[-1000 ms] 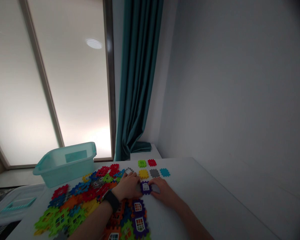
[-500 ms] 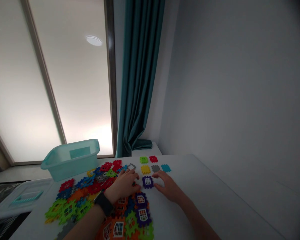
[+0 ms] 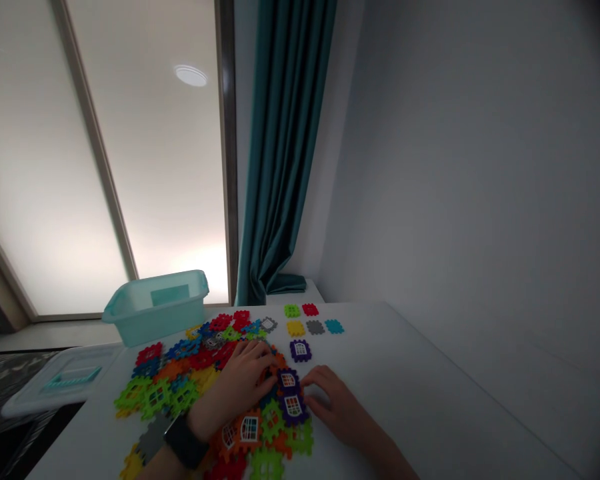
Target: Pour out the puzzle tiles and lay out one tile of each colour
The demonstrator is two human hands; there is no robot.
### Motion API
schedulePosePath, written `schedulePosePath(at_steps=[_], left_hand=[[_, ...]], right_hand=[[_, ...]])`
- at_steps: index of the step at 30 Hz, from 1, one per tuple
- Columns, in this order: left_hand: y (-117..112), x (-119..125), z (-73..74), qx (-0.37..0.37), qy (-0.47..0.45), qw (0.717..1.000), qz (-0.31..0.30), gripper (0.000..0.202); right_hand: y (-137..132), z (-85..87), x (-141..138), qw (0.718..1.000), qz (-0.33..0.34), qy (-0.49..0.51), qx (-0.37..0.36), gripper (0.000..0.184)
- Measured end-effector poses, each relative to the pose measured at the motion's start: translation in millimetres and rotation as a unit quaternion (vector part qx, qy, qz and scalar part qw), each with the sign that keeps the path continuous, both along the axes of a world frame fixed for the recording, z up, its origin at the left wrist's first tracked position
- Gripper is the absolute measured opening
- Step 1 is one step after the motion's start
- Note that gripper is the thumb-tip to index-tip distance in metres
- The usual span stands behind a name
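My left hand (image 3: 247, 375), with a dark watch on its wrist, rests over a pile of toothed plastic building tiles (image 3: 200, 360). Its fingers are slightly bent and apart, close to an upper purple window tile (image 3: 289, 381) at the pile's right side. My right hand (image 3: 334, 405) is just right of that tile, thumb and forefinger apart at its edge; contact is hard to make out. Just below lies another purple window tile (image 3: 293, 407). A single purple window tile (image 3: 301, 350) lies flat on the table beyond my hands.
Past the single purple tile are yellow (image 3: 296, 328), grey (image 3: 315, 327), blue (image 3: 335, 326), green (image 3: 292, 311) and red (image 3: 311, 309) tiles in rows. A teal bin (image 3: 160, 310) stands back left, its lid (image 3: 70, 377) nearer. A wall (image 3: 455, 200) rises right.
My right hand has moved back toward me, from the single purple tile to the purple pair at the pile's edge. The single purple tile stays on the table. The view has shifted slightly.
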State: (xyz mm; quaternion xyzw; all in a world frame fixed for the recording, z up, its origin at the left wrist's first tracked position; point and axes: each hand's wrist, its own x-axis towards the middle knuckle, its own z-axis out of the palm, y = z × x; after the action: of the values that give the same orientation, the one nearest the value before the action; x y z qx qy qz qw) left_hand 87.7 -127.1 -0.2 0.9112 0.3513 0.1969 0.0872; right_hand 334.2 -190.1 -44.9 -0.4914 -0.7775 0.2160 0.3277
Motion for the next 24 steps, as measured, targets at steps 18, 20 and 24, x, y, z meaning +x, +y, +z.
schedulePosePath(at_steps=[18, 20, 24], left_hand=[[-25, -9, -15.1, 0.021, -0.011, 0.998, -0.049, 0.022], [-25, -8, -17.4, 0.021, -0.016, 0.998, -0.054, 0.023], [-26, -7, -18.0, 0.012, -0.019, 0.998, -0.060, 0.022]], right_hand=[[-33, -10.6, -12, 0.993, -0.007, -0.099, -0.067, 0.063], [-33, -10.5, -12, 0.993, -0.001, -0.097, -0.060, 0.057], [-33, -12.0, -12, 0.996, 0.000, -0.079, -0.039, 0.046]])
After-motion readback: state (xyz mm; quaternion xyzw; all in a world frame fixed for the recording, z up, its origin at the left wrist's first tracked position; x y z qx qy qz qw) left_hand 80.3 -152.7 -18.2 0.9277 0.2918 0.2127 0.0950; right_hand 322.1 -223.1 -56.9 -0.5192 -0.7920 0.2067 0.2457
